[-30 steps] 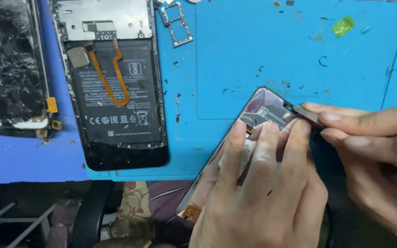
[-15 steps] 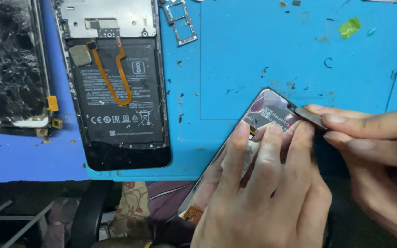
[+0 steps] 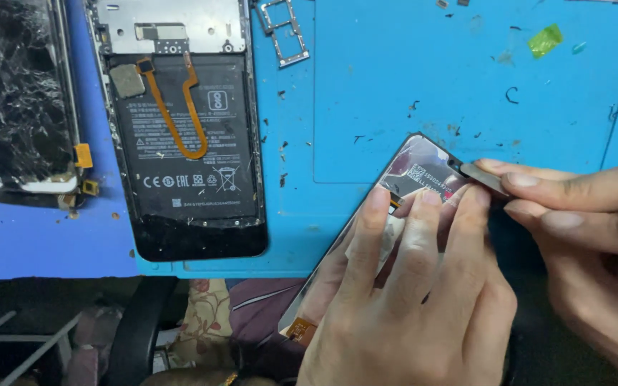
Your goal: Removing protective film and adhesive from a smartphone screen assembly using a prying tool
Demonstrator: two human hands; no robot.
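My left hand point(image 3: 416, 300) grips a replacement phone screen point(image 3: 423, 168), tilted, its back with a white sticker facing up. An orange flex tab point(image 3: 300, 329) hangs from the screen's lower end. My right hand point(image 3: 588, 236) pinches a thin grey metal tool point(image 3: 482, 176) whose tip touches the screen's top corner. At the left, on the blue mat point(image 3: 395, 78), lies an opened phone body point(image 3: 184, 129) showing a black battery and an orange flex cable.
A shattered black screen point(image 3: 16, 100) lies at the far left. A metal card tray point(image 3: 284, 28) rests near the top of the mat. A scrap of green tape point(image 3: 545, 39) sits at the top right. Below the table edge are a chair and cloth.
The view has shifted slightly. Both hands keep their hold; the tool tip stays at the screen's top corner.
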